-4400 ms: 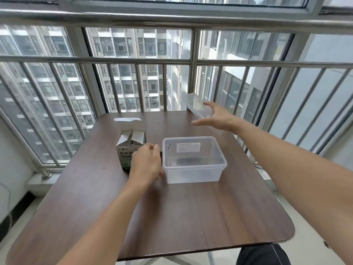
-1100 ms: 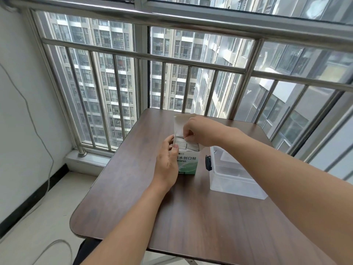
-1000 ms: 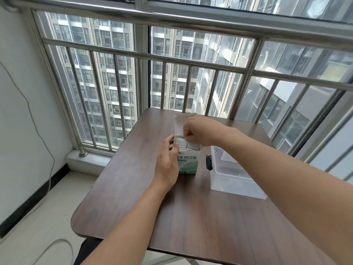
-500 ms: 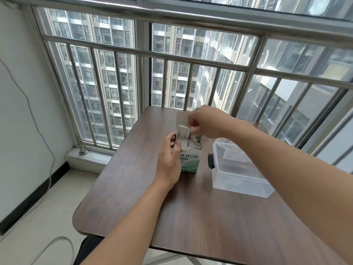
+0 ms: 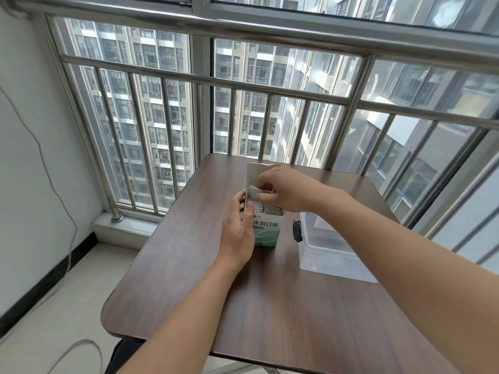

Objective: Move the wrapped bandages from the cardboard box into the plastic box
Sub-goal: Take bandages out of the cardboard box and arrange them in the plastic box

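Brown wood-grain desk [image 5: 270, 306] stands against a window with a steel railing [image 5: 270, 31], and it carries all the things of the task. On its right part sits the plastic box [image 5: 332, 255], clear and open at the top; the right forearm crosses over it, so its inside is partly hidden and I cannot tell if any bandage lies there already. Just beside it, to the left, stands the cardboard box [image 5: 266, 230], upright, white and green, with its lid flap raised at the back.

The left hand [image 5: 237, 228] holds this cardboard box from its left side, with the fingers curled around the edge and the thumb side against the wall, so the box stays in place. The right hand [image 5: 280, 187] is above the open mouth and pinches one wrapped bandage [image 5: 252, 191] between thumb and fingers; the piece is partly out and leans toward the left. More wrapped bandages [image 5: 268, 207] are packed upright in the box, their long axis pointing up, so they come out by a straight pull upward.

The relation that matters: the plastic box lies to the right of the cardboard box, on the side of the right hand, which is the nearer one. I judge that the coming move is to lift the bandage free and carry it right and down.
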Tool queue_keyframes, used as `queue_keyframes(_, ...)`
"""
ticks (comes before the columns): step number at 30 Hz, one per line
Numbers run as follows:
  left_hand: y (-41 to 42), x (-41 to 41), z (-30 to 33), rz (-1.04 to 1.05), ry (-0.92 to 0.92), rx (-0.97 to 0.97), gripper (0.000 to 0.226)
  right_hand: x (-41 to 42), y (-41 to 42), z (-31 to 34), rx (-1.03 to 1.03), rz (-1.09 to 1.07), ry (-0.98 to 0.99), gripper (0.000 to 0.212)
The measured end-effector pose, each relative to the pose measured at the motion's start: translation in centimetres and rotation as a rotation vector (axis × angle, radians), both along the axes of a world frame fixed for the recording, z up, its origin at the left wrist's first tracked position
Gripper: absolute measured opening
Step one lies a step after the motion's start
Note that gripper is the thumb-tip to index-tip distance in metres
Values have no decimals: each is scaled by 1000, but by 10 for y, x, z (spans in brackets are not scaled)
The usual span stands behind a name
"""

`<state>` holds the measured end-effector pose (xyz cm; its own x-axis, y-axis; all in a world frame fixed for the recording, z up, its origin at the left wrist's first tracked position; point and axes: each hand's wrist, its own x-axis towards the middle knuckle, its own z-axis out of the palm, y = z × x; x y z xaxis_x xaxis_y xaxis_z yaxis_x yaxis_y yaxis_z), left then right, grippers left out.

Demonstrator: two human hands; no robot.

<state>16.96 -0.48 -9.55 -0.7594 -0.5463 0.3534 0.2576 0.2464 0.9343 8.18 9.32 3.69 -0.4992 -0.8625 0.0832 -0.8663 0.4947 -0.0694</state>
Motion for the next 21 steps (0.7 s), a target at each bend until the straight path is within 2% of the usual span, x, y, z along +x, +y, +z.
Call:
queue_keyframes(3, 0, 1, 1, 4, 4, -10, 55, -1, 1, -3, 2, 17, 18, 28)
queue_keyframes(6, -1, -1, -2, -6, 2, -3, 60, -4, 3, 2, -87, -41, 33, 29)
queue_keyframes(14, -6, -6, -4, 28, -30, 27, 90, -5, 34, 43, -356, -48, 135, 26)
queue_keyframes(16, -5, 0, -2, 58, -40, 37, 93, -4, 53, 51, -504, -81, 75, 19)
queue_keyframes(18, -2, 11, 6, 143, 27, 11, 87, -3, 74, 52, -639, -141, -64, 15)
queue_keyframes(21, 5, 29, 43, 268, 257, -227, 64, -1, 101, 43, -713, -228, -347, 11)
